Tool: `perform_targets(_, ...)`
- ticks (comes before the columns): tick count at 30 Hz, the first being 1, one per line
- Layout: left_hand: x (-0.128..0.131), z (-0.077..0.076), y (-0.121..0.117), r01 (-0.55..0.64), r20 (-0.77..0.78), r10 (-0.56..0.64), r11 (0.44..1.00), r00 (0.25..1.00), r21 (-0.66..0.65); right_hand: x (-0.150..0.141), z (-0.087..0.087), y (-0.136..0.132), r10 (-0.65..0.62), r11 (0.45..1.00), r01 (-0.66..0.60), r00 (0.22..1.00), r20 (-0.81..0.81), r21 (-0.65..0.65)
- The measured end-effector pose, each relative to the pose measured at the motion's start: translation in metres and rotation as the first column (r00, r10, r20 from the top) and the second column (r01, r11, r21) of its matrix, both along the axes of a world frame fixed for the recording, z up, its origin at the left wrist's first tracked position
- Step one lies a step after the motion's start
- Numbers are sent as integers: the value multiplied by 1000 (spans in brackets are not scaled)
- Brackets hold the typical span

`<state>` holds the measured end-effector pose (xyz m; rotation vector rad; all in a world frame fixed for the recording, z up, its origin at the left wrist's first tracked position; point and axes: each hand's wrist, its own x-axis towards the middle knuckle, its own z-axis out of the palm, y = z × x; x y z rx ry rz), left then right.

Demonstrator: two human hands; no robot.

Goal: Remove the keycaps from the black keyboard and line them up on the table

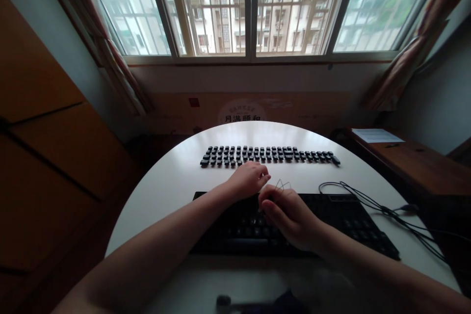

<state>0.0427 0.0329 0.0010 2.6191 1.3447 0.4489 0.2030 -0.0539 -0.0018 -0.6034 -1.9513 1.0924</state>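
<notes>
A black keyboard [235, 231] lies across the white round table, with sockets bared in part of it and caps still on its right end. My right hand [289, 213] is closed over the middle of the keyboard, gripping a wire keycap puller [283, 185] whose thin bent wires stick up above the fingers. Just beyond the keyboard's back edge, my left hand [250, 179] has its fingers curled and thumb close to them; whatever they pinch, if anything, is hidden. Behind it, black keycaps [289, 154] stand in several rows.
The keyboard's black cable [386, 211] loops over the right side of the table [154, 196]. At the near edge lie a small brush [223, 301] and something dark. A wooden desk [415, 162] with a paper [377, 135] stands at right, a barred window [250, 10] ahead.
</notes>
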Motion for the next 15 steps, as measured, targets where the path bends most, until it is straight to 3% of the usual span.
perform_targets(7, -6, -10, 8, 87, -47, -92, 992, 995, -96, -9, -21, 6, -27, 994, 31, 999, 37, -103)
perform_targets(15, -5, -8, 7, 84, -84, -96, 986, 992, -141, -13, -24, 9, -18, 987, 36, 993, 116, -155)
